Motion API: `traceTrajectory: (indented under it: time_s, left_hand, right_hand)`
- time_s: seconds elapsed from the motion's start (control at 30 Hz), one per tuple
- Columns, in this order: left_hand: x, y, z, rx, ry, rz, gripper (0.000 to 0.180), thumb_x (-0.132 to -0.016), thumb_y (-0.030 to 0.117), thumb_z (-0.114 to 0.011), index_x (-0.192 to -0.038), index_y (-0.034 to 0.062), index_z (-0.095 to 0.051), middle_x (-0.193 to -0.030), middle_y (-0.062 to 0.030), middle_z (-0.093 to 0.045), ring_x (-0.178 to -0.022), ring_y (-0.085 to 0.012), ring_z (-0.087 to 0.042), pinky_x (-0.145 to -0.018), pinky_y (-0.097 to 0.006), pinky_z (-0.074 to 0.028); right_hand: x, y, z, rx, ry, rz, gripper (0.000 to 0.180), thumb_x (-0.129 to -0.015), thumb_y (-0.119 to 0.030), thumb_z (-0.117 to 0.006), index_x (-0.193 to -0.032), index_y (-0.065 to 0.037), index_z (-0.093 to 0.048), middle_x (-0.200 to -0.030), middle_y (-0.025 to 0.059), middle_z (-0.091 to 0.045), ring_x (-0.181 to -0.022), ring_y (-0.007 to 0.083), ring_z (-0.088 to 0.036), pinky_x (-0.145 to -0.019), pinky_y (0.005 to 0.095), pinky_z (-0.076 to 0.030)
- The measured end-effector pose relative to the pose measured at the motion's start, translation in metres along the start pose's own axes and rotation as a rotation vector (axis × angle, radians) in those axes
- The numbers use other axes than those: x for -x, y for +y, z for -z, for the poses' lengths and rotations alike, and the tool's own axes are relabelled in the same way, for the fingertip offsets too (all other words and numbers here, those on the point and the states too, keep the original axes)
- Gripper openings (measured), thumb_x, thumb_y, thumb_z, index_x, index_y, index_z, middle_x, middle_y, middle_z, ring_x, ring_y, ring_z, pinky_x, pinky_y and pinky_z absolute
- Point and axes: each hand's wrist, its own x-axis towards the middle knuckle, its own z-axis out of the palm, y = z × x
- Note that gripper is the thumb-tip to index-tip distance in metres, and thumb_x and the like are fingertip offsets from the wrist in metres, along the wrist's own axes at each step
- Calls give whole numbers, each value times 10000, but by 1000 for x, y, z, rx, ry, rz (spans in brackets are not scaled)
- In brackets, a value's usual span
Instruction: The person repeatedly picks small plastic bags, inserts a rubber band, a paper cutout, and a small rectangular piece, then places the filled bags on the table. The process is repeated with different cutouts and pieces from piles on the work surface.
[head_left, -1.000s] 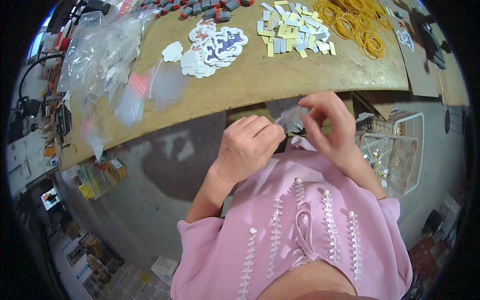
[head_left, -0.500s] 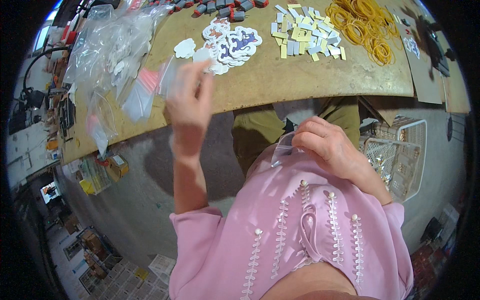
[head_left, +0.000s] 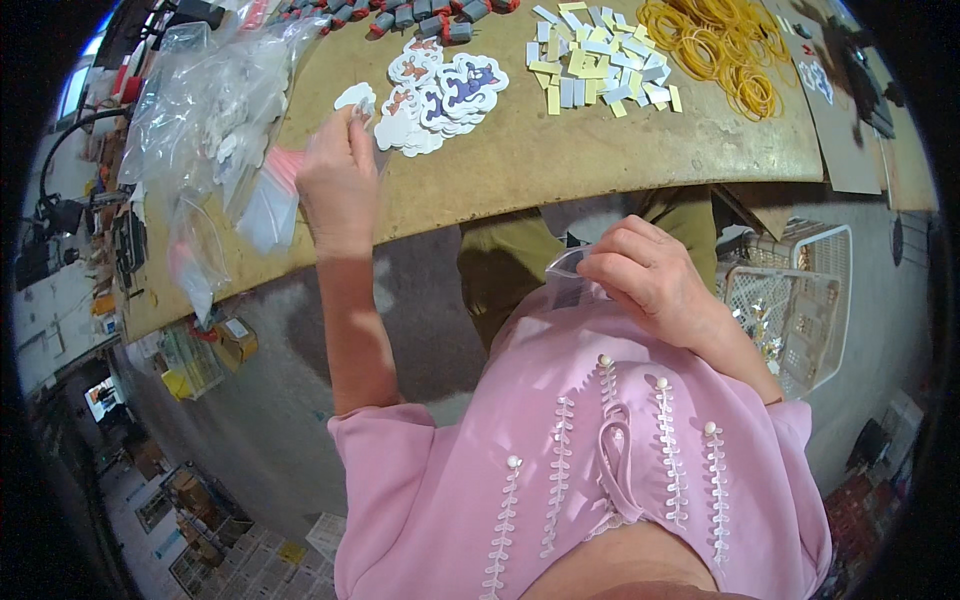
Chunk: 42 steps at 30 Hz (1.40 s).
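My left hand (head_left: 340, 185) is over the table's near left part, slightly blurred, with thumb and fingers pinched together. Its fingertips are right at a white cutout card (head_left: 354, 96); whatever they pinch, I cannot make out. Beside them lies a pile of cutout cards (head_left: 462, 92) with cartoon figures. In front of my lap, my right hand (head_left: 650, 285) is closed on the edge of a small clear plastic bag (head_left: 568, 285). The bag hangs left of the fingers with its top edge gaping a little. Its contents are hard to see.
Clear plastic bags (head_left: 185, 110) heap at the table's left, with pink-topped bags (head_left: 268, 215) nearby. Grey-and-red pieces (head_left: 420, 14) line the back. Yellow and grey small blocks (head_left: 600, 65) and yellow rubber bands (head_left: 735, 50) lie rightward. White plastic baskets (head_left: 800, 300) stand below right.
My left hand has moved a little left toward the lone white cutout, its fingers now pinched closer. The bag in my right hand has tilted up, its mouth showing more.
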Motion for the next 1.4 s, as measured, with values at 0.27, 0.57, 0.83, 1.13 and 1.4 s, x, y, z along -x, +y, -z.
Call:
traceTrajectory:
  time_s: [0.27,0.57,0.83,1.13,1.4]
  left_hand:
    - [23,54,40,694,4,286,224,-946,-26,-767,-1168,1,-746,-1035,-48,-737,-858,-79,-654,-754,-238,-542]
    - [76,141,45,568,-186,-376,315,-767,-37,-819,-1055,79,-773,-954,-47,-755,-833,-250,-708,-715,-354,-564]
    - [50,127,30,491,-162,-416,264,-831,38,-818,-1088,84,-778,-1049,-72,-762,-919,-293,-706,-790,-398,-576]
    - [-24,85,1,197,-253,-254,286,-821,148,-865,-1079,81,-761,-1090,-88,-735,-1050,-322,-658,-921,-430,-532]
    - [-40,84,8,200,-289,-394,271,-790,125,-885,-1005,57,-736,-1009,-89,-722,-951,-298,-668,-869,-423,-543]
  right_hand:
    - [-8,0,4,121,112,43,239,-780,-60,-700,-1017,-51,-672,-1082,98,-669,-1033,305,-659,-857,409,-548]
    - [-13,-12,1,21,110,43,258,-795,-3,-758,-1047,19,-709,-1184,172,-675,-1087,354,-692,-882,421,-592]
    - [2,-2,-1,68,106,-43,173,-869,-84,-669,-1013,3,-629,-1231,161,-652,-1154,351,-651,-964,441,-555]
    - [11,4,0,158,72,-18,184,-857,-102,-651,-1013,-12,-611,-1266,147,-641,-1206,340,-628,-996,436,-534]
    - [14,7,-4,127,18,-36,190,-861,-116,-646,-1016,-12,-609,-1284,147,-634,-1243,338,-606,-1037,446,-510]
